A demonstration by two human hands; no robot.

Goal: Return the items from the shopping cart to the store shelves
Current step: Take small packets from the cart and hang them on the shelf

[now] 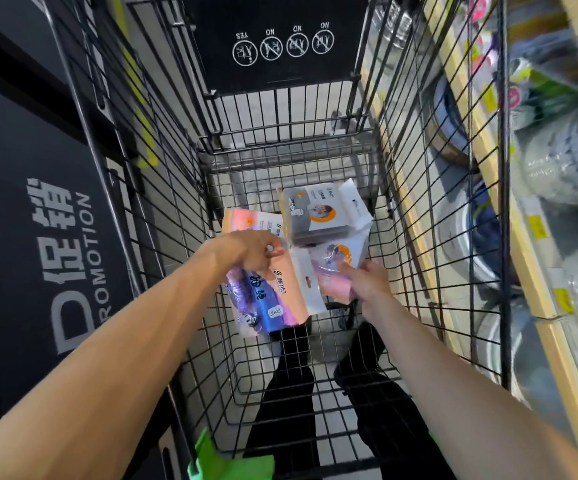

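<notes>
Both my arms reach down into a black wire shopping cart (419,216). My left hand (251,251) grips the top of a peach and purple packet (270,299) and holds it above the cart floor. My right hand (367,282) grips the lower edge of a white and pink packet (336,265) with an orange mark. Behind them lie a grey packet (315,216) and another peach packet (249,221) on the cart floor.
Store shelves (522,278) with wrapped metal bowls and yellow price tags run along the right of the cart. A dark promotion stand (38,237) stands close on the left. The folded child seat panel (280,43) closes the cart's far end. Something green (218,462) sits at the near rim.
</notes>
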